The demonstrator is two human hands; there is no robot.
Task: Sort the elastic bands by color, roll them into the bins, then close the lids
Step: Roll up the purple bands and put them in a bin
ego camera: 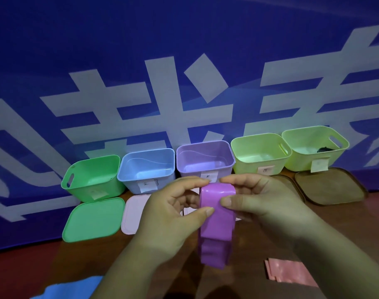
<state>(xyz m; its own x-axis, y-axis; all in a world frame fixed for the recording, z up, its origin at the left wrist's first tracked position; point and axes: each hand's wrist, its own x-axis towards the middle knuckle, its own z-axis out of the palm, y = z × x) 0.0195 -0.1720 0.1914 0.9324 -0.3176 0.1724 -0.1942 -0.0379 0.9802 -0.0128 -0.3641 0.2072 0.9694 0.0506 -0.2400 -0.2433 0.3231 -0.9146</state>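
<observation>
Pinching purple elastic band (215, 214) between left hand (169, 214) and right hand (259, 201), seemingly starting its roll, purple bin (190, 172) sitting empty and uncovered.

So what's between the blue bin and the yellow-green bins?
The purple bin, lid off, stands between the blue bin and the neighbouring yellow-green bin, seen in the head view.

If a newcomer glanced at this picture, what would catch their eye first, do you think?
The purple band at the centre, pinched between the left hand and the right hand. Behind it, five open bins stand in a row against a blue banner, the purple bin straight ahead. A green lid lies flat at the left.
</observation>
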